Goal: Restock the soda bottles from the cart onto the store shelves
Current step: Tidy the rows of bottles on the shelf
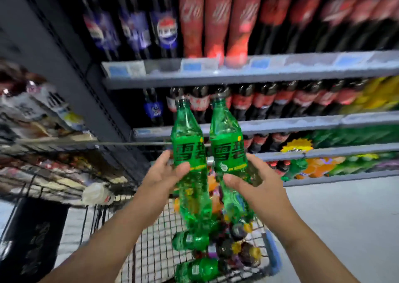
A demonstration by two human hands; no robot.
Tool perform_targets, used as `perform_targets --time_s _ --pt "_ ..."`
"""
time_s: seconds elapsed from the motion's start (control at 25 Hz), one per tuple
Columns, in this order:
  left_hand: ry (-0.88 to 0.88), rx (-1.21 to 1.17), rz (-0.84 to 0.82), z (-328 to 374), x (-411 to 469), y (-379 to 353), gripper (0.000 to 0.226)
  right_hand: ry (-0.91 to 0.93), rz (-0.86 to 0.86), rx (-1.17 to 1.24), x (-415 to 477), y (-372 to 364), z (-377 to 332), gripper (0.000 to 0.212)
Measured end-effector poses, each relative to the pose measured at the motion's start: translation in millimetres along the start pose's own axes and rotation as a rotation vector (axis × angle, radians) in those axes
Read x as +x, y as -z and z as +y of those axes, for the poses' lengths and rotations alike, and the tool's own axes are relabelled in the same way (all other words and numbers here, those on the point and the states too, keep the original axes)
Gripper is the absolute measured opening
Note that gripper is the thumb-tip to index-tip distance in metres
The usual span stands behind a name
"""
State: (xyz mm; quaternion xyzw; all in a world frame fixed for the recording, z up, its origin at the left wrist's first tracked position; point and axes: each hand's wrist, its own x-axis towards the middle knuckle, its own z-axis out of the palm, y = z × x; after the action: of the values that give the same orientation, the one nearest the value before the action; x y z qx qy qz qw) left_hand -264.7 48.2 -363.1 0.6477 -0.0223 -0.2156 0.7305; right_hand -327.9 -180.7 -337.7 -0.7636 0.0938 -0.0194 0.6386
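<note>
I hold two green soda bottles upright, side by side, above the cart. My left hand [164,174] grips the left green bottle [187,135] around its middle, thumb across the label's lower edge. My right hand [252,181] grips the right green bottle [226,135] the same way. Both caps point up toward the shelves. Below them the wire cart [151,250] holds several more bottles, green ones [194,269] lying on their sides and dark purple ones [239,250]. The whole view is blurred by motion.
Store shelves [237,75] fill the upper right: dark cola bottles with blue and red labels on top, red-labelled bottles [280,99] in the middle row, green and orange bottles [319,166] on the lowest rows. A grey upright [64,66] divides off snack shelves at left. Pale floor lies at right.
</note>
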Motion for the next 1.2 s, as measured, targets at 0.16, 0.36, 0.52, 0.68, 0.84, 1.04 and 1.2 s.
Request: perform_targets --time_s 0.16,0.36,0.52,0.68,0.84,1.04,1.2 --pt "-0.061 -0.159 -0.055 61.0 1.5 -35.5 0.047 0.075 0.103 -0.003 -17.5 19.7 -52.4 0.04" --pt "-0.029 -0.322 -0.153 103.9 5.5 -101.5 0.07 0.175 0.271 0.033 -34.7 57.0 -86.6 0.058" --pt "-0.077 -0.195 -0.373 125.5 6.2 -164.5 0.076 0.223 0.351 0.029 -45.2 108.3 -102.7 0.043" --pt "-0.31 0.089 -0.306 141.2 8.2 -243.1 0.075 0.284 0.393 -0.011 -61.3 186.3 -120.6 0.047" --pt "-0.478 0.197 -0.22 153.4 10.8 -333.1 0.079 0.281 0.459 -0.01 -75.8 285.2 -123.5 0.038" --pt "-0.697 0.154 -0.178 175.2 26.9 -431.8 0.068 0.377 0.523 -0.155 -91.6 394.0 -147.1 0.049" --pt "-0.806 0.232 -0.094 198.8 39.0 -483.0 0.062 0.371 0.619 -0.237 -96.0 460.9 -161.1 0.107"
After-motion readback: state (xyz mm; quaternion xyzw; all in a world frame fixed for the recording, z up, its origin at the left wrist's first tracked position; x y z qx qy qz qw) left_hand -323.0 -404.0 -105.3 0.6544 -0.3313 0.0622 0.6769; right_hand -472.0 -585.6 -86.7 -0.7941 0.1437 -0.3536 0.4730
